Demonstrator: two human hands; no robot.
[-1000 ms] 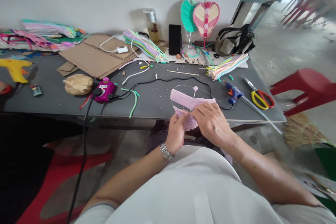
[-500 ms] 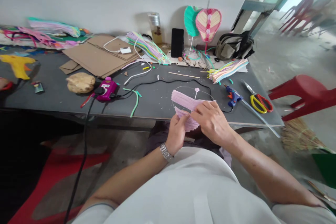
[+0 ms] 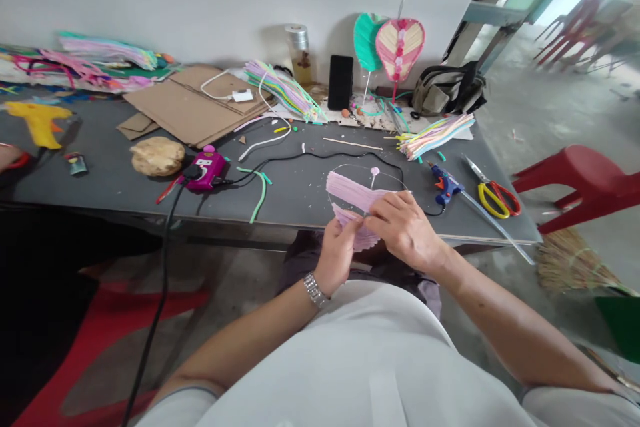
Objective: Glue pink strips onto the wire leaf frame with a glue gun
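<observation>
Fingers of the left hand (image 3: 336, 257) and the right hand (image 3: 405, 233) are bent and grasp the pleated pale pink strips (image 3: 353, 192) from both sides; neither hand is released. The strips lie folded back and forth across the lower part of a thin wire loop (image 3: 369, 166), with a small pink bead (image 3: 375, 171) near the loop's middle. The work is held up in front of the person, at the front edge of the dark tabletop (image 3: 300, 208). A firm pinch close to the wire appears best, since it would keep the folds even and stop them sliding. A metal-link wristwatch (image 3: 314, 289) circles the left wrist. Just right of the work lie a blue hot glue gun (image 3: 443, 185) and its black cord (image 3: 350, 155). Farther right are yellow-and-red-handled scissors (image 3: 497, 199) and a bundle of pastel strips (image 3: 435, 137). Against the wall stand a pink heart-shaped fan (image 3: 400, 47) and a teal one (image 3: 367, 40).
</observation>
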